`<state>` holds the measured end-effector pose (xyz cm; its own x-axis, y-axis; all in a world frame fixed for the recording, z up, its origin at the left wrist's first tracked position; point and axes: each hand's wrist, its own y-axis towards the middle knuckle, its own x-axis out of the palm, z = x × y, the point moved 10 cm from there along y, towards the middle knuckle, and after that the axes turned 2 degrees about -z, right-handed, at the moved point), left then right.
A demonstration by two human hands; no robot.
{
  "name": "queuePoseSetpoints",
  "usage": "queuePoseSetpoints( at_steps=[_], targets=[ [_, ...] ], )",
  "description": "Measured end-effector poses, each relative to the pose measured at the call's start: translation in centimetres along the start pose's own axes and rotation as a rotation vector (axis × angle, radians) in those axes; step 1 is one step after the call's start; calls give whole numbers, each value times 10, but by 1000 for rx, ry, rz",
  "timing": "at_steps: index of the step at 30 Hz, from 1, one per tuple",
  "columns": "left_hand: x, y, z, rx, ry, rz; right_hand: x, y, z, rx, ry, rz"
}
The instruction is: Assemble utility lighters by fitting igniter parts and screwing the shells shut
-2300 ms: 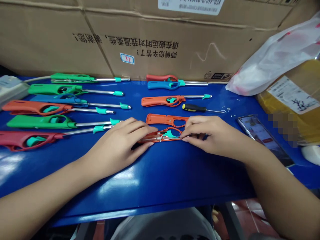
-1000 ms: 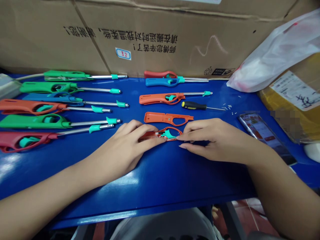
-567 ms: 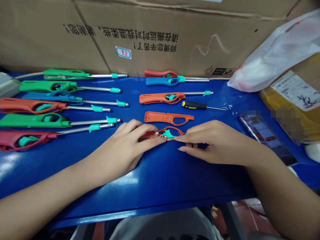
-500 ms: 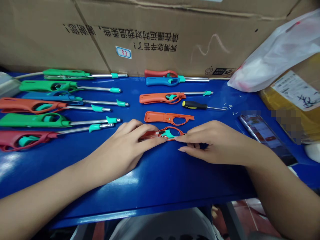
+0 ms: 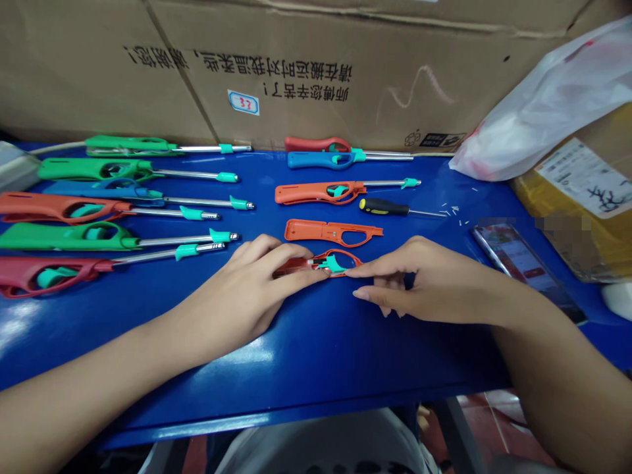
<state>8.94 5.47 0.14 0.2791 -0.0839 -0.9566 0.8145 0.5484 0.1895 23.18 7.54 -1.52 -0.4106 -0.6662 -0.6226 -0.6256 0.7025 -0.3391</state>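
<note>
My left hand [image 5: 261, 283] is closed around the rear of an orange lighter handle half [image 5: 351, 253], which lies open side up on the blue table; the covered end is hidden. Inside it sits a teal trigger [image 5: 334, 264], next to the finger loop. My right hand [image 5: 419, 280] is at the front end, its index fingertip touching the rim near the trigger. Its thumb is apart below, and the other fingers are loosely bent with nothing visible in them. Just behind, the matching orange handle half [image 5: 320, 230] lies separate on the table.
A black and yellow screwdriver [image 5: 385, 207] lies near small scattered screws [image 5: 453, 210]. Several long-necked lighters, including a dark red one [image 5: 89, 268], are on the left. A phone [image 5: 523, 263] rests at right. Behind stand a cardboard box [image 5: 296, 39] and a plastic bag [image 5: 538, 105].
My right thumb and bent fingers have shifted slightly down and spread away from the orange handle half. My left hand and the handle half stay where they were.
</note>
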Motion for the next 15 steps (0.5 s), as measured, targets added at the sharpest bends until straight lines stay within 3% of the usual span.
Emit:
queuePoseSetpoints(
  at_steps=[7, 15],
  targets=[
    [0, 0, 0, 1, 10, 6, -5, -3, -17, -139, -191, 63],
    [0, 0, 1, 2, 1, 5, -1, -1, -18, -127, -258, 5]
  ],
)
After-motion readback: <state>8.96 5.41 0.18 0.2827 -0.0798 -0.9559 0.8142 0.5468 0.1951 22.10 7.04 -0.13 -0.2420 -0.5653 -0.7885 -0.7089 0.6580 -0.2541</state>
